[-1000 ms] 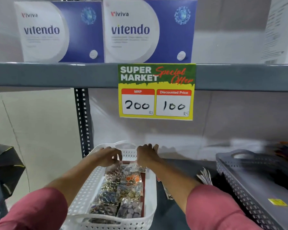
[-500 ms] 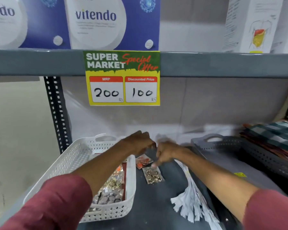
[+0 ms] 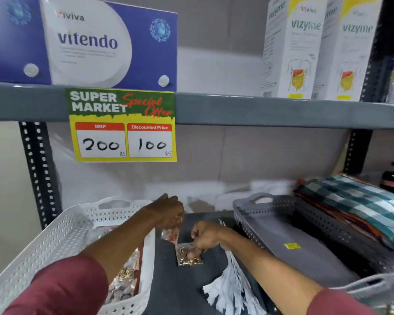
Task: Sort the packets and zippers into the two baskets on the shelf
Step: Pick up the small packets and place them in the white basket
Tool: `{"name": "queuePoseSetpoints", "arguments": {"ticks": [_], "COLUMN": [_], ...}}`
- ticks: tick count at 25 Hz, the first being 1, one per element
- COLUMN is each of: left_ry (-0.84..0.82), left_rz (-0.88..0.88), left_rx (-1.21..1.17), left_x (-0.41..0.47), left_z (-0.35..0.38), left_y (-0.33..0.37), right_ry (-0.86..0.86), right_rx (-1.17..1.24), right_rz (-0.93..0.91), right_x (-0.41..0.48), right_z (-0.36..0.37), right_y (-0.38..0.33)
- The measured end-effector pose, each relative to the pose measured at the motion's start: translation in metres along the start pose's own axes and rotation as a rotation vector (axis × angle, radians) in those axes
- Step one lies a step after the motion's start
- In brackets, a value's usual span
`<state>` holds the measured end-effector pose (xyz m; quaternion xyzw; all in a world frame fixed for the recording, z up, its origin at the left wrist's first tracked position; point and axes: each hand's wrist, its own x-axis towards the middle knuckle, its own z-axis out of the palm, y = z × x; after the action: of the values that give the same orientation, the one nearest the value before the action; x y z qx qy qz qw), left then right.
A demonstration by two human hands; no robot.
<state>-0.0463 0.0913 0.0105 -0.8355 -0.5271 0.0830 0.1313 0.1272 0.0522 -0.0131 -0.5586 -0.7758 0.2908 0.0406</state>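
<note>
— Packets first, then? What have you got hold of?

— My right hand (image 3: 204, 237) is curled down on a clear packet (image 3: 188, 256) of gold-coloured bits lying flat on the dark shelf (image 3: 180, 289) between the two baskets. My fingers (image 3: 191, 254) press on its top, pinched together; I judge they are closing on it, though it is not lifted yet.

— And the other hand?

— My left hand (image 3: 168, 213) hangs over a second packet (image 3: 170, 235) with red pieces, just beside the white basket (image 3: 62, 233). Whether those fingers are gripping it or only hovering, I cannot tell; the hand covers them.

— How would you do it well?

— Pinch an edge, not the flat middle, so the slippery film peels off the shelf, then carry it left into the white basket, where other packets already lie. The white zippers (image 3: 231, 285) fan out just beside my right wrist; I'd keep my sleeve from dragging them.

— And the grey basket (image 3: 289, 242)?

— It looks empty apart from a yellow sticker, so I take it for the zippers. Its near corner is cut off, and folded checked cloth (image 3: 359, 208) behind it hides the shelf there.
</note>
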Motion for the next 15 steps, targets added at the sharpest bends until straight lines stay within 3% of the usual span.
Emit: {"name": "queuePoseSetpoints", "arguments": {"ticks": [3,7,12,15], "left_ry": [0.205,0.434,0.295,0.139], "left_rz": [-0.063,-0.149,-0.445,-0.631], "left_rx": [-0.297,-0.776,-1.006,-1.011], "left_x": [-0.019,-0.053,-0.103,-0.138], "left_z": [-0.014,-0.023,-0.023,-0.013], "left_y": [-0.007,-0.036,-0.095,-0.115], "right_ry": [0.062,-0.030,0.053,0.024], "right_rx": [0.047,-0.030,-0.128,0.004], "right_rz": [0.010,-0.026,-0.061,-0.023], "right_x": [0.001,0.003,0.006,0.013], "right_z": [0.001,0.007,0.011,0.011], "right_y": [0.001,-0.007,-0.007,-0.002]}}
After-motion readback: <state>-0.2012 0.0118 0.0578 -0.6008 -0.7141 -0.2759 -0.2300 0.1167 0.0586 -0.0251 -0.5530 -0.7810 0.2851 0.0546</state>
